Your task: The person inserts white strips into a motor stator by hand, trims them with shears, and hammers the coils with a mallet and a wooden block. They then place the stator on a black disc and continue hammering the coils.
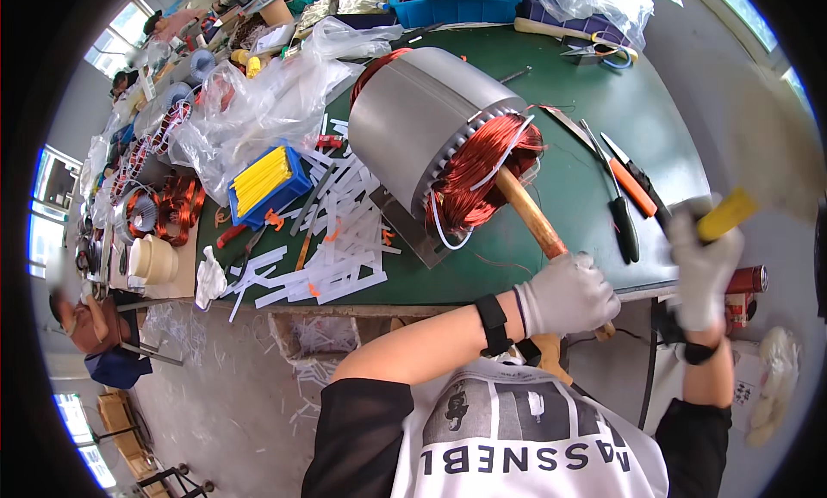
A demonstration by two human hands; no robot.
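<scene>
A large grey motor stator (pixel 422 110) lies on its side on the green table, with red copper windings (pixel 465 188) bulging from its near end. My left hand (pixel 564 298), in a whitish glove, is closed around a wooden rod (pixel 532 215). The rod's far end reaches in among the windings; its tip is hidden. At the right, my gloved right hand (pixel 708 261) is raised and grips a mallet by its handle, yellow near the top (pixel 728 214). The mallet's pale head (pixel 775 145) is smeared by motion and apart from the rod.
Right of the stator lie a knife (pixel 568 127), an orange-handled tool (pixel 633 188) and a dark-handled tool (pixel 622 227). White strips (pixel 345 231) and a blue box (pixel 289 192) of yellow pieces are at left. Scissors (pixel 613 54) lie behind. Another person (pixel 95 326) sits far left.
</scene>
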